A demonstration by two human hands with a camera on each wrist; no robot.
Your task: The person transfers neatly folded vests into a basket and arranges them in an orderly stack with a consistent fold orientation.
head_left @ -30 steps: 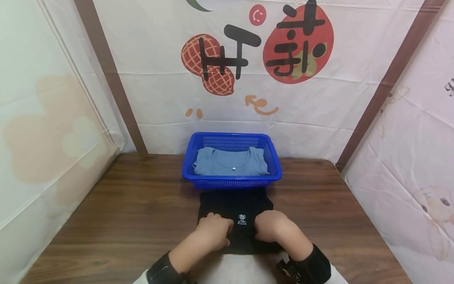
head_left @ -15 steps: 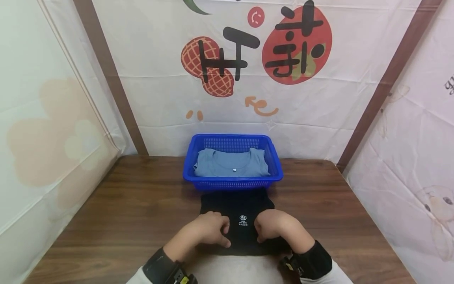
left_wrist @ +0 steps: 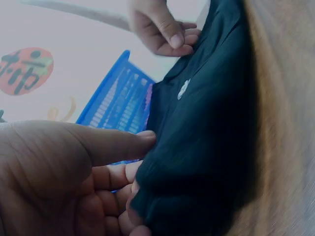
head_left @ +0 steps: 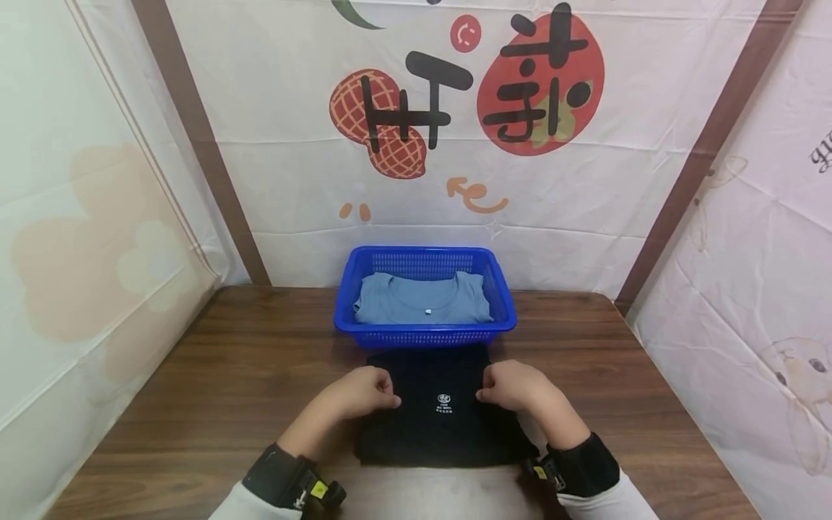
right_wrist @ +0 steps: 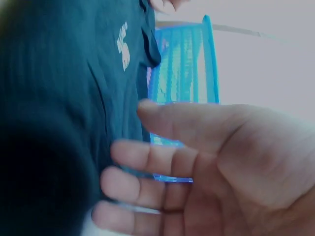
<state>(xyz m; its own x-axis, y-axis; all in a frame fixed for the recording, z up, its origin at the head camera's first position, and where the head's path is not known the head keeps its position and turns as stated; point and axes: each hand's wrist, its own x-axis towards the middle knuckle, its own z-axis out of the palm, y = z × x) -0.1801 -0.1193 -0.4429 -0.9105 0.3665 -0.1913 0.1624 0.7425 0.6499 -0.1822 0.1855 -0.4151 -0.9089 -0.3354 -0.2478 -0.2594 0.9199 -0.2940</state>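
Note:
A folded black shirt [head_left: 442, 442] with a small white print lies flat on the wooden table in front of me. At its left side is my left hand [head_left: 360, 393]; in the left wrist view the thumb tip is right at the cloth's edge and the fingertips go partly behind it, with a gap between thumb and fingers. Across the shirt, my right hand [head_left: 513, 386] is at the right side. The right wrist view shows its fingers [right_wrist: 130, 155] loosely bent beside the cloth, the thumb standing apart from them.
Just behind the shirt stands a blue plastic basket [head_left: 425, 328], with a folded blue-grey shirt [head_left: 422, 302] in it. A printed white fabric wall [head_left: 292, 188] rises at the table's back edge, and others flank both sides. The table [head_left: 247, 375] is brown wood.
Both hands have moved from on top of the black shirt outward and slightly away from me, to its left and right sides. Shirt and basket have stayed in place.

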